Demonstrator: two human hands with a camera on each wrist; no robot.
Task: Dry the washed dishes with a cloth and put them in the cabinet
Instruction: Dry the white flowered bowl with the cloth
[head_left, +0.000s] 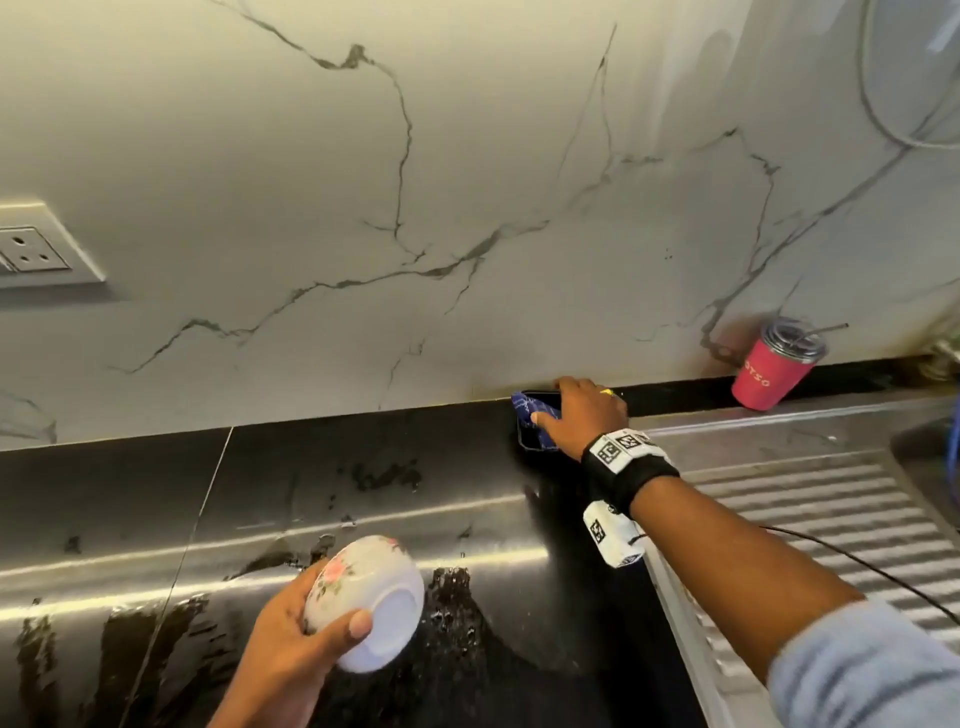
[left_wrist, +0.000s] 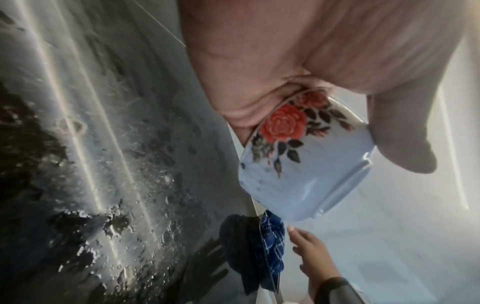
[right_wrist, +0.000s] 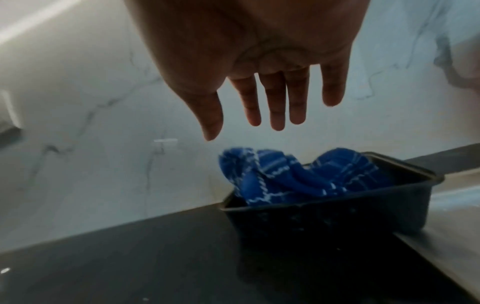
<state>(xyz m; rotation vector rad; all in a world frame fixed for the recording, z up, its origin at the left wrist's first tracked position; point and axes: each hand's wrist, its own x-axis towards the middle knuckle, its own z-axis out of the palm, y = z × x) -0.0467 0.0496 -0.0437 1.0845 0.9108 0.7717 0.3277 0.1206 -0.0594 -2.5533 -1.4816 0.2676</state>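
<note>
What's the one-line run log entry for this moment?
left hand: holds bowl | right hand: open above cloth in black tub | drying: not started

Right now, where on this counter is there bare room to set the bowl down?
The black counter between the wall socket and the black tub is bare, though wet in patches. The ribbed drainboard is bare too. The back corner is crowded: tub, blue cloth, right hand. The left hand grips the bowl.
</note>
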